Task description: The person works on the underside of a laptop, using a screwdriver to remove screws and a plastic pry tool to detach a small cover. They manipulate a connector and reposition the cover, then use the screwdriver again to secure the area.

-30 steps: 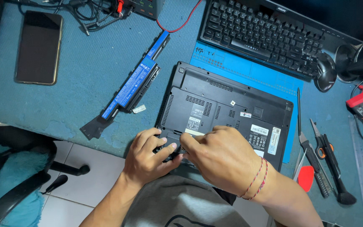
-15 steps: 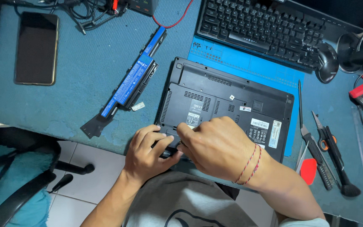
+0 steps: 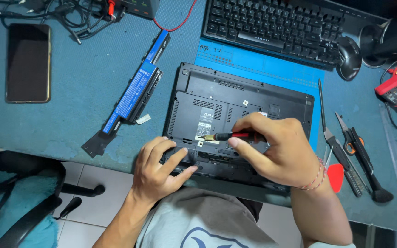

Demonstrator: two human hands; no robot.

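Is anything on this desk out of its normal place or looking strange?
Yes. The laptop lies upside down, and its battery is out, lying askew beside it on the desk. The right hand holds a screwdriver to the underside; the left hand rests on the near edge.

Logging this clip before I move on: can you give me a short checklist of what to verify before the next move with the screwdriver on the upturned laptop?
1. Right hand grips red-and-black screwdriver: ok.
2. Tip on the black upturned laptop base: ok; seated in a screw: cannot tell.
3. Left hand steadies laptop's near edge: ok.
4. Blue-labelled battery pack out, lying beside laptop: ok.
5. Black-handled tweezers and cutters apart from the hands: ok.
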